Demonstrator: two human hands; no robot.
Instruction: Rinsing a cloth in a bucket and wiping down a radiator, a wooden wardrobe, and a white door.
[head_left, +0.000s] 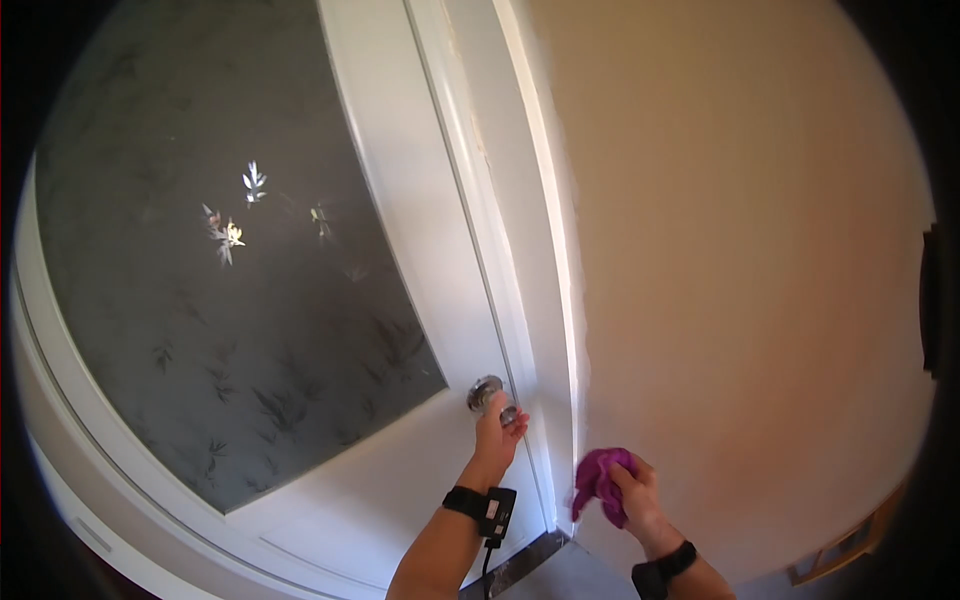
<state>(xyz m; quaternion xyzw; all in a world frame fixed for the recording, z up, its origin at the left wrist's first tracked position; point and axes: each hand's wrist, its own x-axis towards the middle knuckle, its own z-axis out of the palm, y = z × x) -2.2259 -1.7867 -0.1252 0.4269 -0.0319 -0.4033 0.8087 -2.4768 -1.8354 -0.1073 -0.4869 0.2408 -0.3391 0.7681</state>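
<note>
My left hand (498, 433) is wrapped around a round metal doorknob (508, 414), which sits on a shiny round plate (486, 391). The knob belongs to a white door (405, 247) with a large frosted glass pane (187, 337) patterned with leaves. The door appears closed in its frame. In my right hand (637, 489) is a crumpled purple cloth (602, 480), held in front of the wall just right of the door frame. Part of the cloth hangs down from my fingers.
A white door frame (536, 225) borders a beige wall (735, 247). Below lies a dark threshold (525, 562) beside a grey floor (592, 574). A wooden piece of furniture (847, 547) stands at lower right. A black device with a cable (496, 517) is strapped to my left wrist.
</note>
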